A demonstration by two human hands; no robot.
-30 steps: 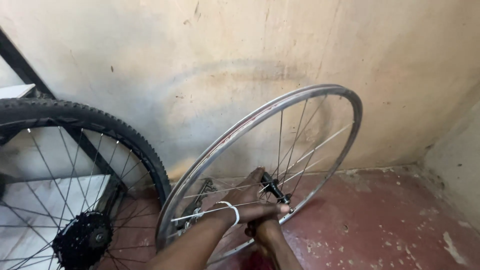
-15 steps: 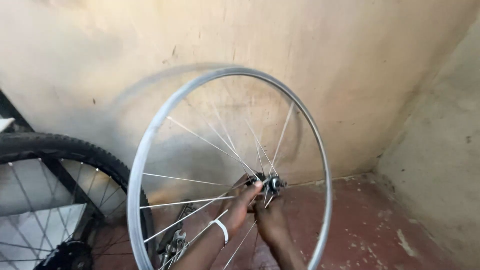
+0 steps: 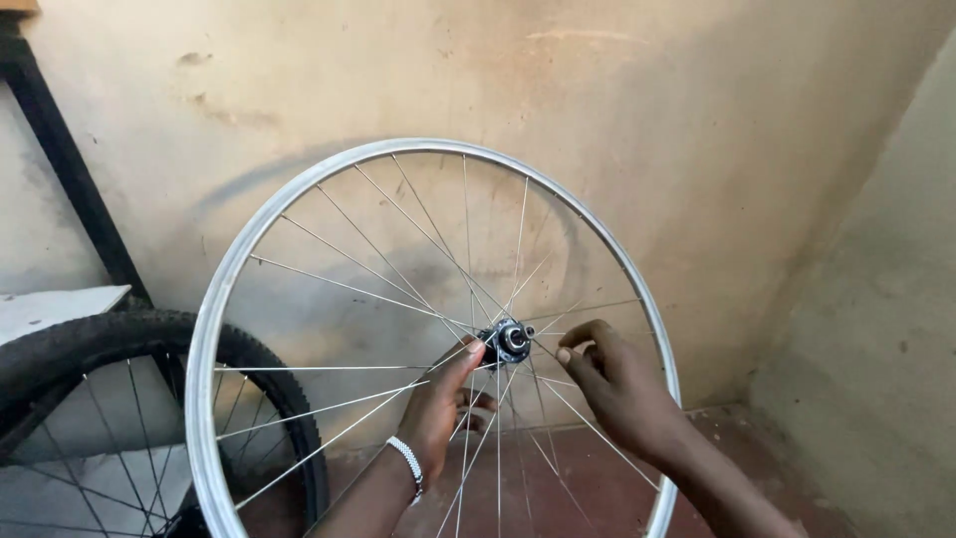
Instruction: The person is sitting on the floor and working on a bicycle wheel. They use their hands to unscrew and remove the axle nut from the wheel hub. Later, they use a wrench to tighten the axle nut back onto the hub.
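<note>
A bare silver bicycle wheel (image 3: 231, 284) with thin spokes and no tyre stands upright facing me. Its dark hub (image 3: 510, 341) sits at the centre of the view. My left hand (image 3: 443, 403), with a silver bracelet on the wrist, grips the hub from the left, thumb on the front and fingers behind the spokes. My right hand (image 3: 619, 387) is just right of the hub behind the spokes, its curled fingertips pinched on the spokes beside the axle.
A second wheel with a black knobbly tyre (image 3: 119, 334) leans at the lower left, partly behind the silver rim. A stained beige wall (image 3: 597, 120) is close behind, a side wall (image 3: 876, 329) at the right, and a red floor (image 3: 588, 468) below. A black metal bar (image 3: 75, 179) slants at the left.
The silver wheel has risen and turned to face me squarely. My right hand has moved out from beside the left hand to the right side of the hub.
</note>
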